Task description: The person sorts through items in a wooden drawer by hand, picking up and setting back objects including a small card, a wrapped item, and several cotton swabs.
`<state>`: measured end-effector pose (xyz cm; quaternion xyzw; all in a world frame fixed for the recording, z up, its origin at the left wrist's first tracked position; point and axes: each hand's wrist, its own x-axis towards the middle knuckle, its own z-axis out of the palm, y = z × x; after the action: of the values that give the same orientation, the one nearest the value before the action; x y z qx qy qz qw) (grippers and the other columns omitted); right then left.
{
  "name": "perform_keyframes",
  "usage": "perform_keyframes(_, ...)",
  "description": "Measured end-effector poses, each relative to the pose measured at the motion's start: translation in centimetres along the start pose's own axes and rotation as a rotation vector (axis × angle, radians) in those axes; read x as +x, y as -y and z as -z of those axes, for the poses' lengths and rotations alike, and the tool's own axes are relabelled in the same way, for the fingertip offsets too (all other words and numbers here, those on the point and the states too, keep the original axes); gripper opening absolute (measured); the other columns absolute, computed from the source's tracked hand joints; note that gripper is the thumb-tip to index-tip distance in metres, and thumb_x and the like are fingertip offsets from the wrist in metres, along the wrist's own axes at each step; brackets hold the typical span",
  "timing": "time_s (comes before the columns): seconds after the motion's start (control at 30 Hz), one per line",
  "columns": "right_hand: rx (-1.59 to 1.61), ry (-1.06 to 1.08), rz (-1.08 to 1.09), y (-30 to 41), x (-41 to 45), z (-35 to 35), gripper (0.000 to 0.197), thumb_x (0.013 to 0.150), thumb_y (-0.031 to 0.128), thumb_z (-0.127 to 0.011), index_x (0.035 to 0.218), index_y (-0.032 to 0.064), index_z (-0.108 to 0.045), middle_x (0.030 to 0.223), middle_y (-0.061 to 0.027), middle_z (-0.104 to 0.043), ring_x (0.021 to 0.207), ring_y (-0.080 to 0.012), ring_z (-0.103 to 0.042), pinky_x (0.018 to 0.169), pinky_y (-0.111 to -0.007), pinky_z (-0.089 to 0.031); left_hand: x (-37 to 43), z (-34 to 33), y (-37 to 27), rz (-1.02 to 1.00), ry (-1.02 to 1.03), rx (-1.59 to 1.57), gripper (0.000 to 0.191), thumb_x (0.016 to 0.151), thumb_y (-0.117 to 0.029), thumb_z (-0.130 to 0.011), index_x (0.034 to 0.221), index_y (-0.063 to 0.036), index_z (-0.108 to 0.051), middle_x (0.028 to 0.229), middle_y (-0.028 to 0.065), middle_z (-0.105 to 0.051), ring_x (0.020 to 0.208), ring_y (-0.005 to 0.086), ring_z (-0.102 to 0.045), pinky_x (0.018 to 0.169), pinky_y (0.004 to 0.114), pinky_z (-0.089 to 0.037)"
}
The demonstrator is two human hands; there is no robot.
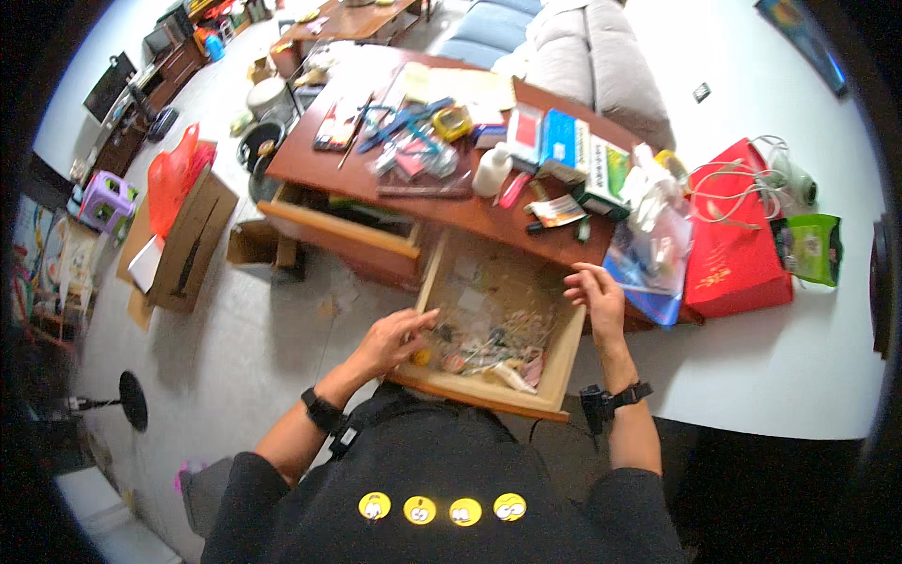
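Observation:
A wooden drawer [561, 356] stands pulled out from a reddish-brown desk [317, 158], with small mixed clutter gathered towards its front. Over the drawer's left side is my left hand [397, 340], its fingers extended and holding nothing that I can see. My right hand [595, 292] is at the drawer's right edge, near the desk's edge, fingers slightly curled and apart, with nothing visible in them. Inside the drawer lie a whitish tube [514, 377] and a round yellow item [421, 357]. A second drawer [338, 229], to the left, is partly open.
On the desktop are a white bottle [492, 171], a yellow tape roll [451, 123], boxes [604, 176] and plastic bags. A red bag [736, 247] with a white cable stands at the right. Cardboard boxes [194, 240] are on the floor at the left.

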<state>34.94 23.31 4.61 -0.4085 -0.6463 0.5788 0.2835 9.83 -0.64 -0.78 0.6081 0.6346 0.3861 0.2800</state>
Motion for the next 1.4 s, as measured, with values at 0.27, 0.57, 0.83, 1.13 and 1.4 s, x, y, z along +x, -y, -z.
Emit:
perform_keyframes(0.27,-1.090,0.905,0.175,-9.2,-0.3,-4.4,0.021,0.074,0.017,-0.064,0.087,0.0010,-0.060,0.083,-0.0166,-0.061,0.081,-0.0325,-0.059,0.069,-0.040,-0.046,-0.2,-0.1,0.3,-0.002,-0.013,-0.010,0.051,0.076,-0.005,-0.063,0.124,-0.0135,-0.049,0.097,0.0066,-0.060,0.075,0.0184,-0.058,0.070,0.029,-0.049)
perform_keyframes(0.57,-1.229,0.761,0.074,-9.8,-0.4,-5.7,0.038,0.071,0.020,-0.067,0.099,-0.0022,-0.054,0.090,-0.0232,-0.060,0.083,-0.0379,-0.058,0.072,-0.044,-0.046,-0.3,-0.2,0.1,0.036,-0.034,-0.078,0.053,0.075,-0.002,-0.061,0.125,-0.0138,-0.049,0.099,0.0073,-0.060,0.081,0.0219,-0.058,0.074,0.031,-0.049)
perform_keyframes(0.83,-0.949,0.719,0.016,-9.1,-0.8,-7.1,0.029,0.071,0.023,-0.067,0.086,-0.0012,-0.060,0.088,-0.0214,-0.061,0.083,-0.0370,-0.058,0.071,-0.044,-0.047,-0.2,-0.1,0.6,-0.027,-0.036,-0.071,0.054,0.074,-0.003,-0.062,0.125,-0.0137,-0.049,0.098,0.0085,-0.060,0.086,0.0249,-0.058,0.076,0.032,-0.048)
perform_keyframes(1.13,-1.126,0.766,0.146,-7.6,-0.2,-7.3,0.037,0.068,0.013,-0.069,0.101,0.0001,-0.057,0.092,-0.0189,-0.062,0.085,-0.0358,-0.059,0.072,-0.043,-0.048,-0.2,-0.2,0.5,-0.011,-0.030,-0.039,0.054,0.073,-0.001,-0.062,0.124,-0.0130,-0.049,0.098,0.0073,-0.060,0.084,0.0240,-0.058,0.075,0.031,-0.048)
perform_keyframes(1.4,-0.750,0.515,-0.136,0.1,2.8,-1.4,0.022,0.069,0.014,-0.066,0.090,0.0069,-0.066,0.076,-0.0106,-0.064,0.068,-0.0182,-0.060,0.063,-0.030,-0.048,-0.5,-0.7,1.2,-0.014,-0.045,-0.025,0.052,0.074,-0.005,-0.062,0.124,-0.0138,-0.050,0.098,0.0069,-0.060,0.080,0.0223,-0.059,0.074,0.032,-0.049)
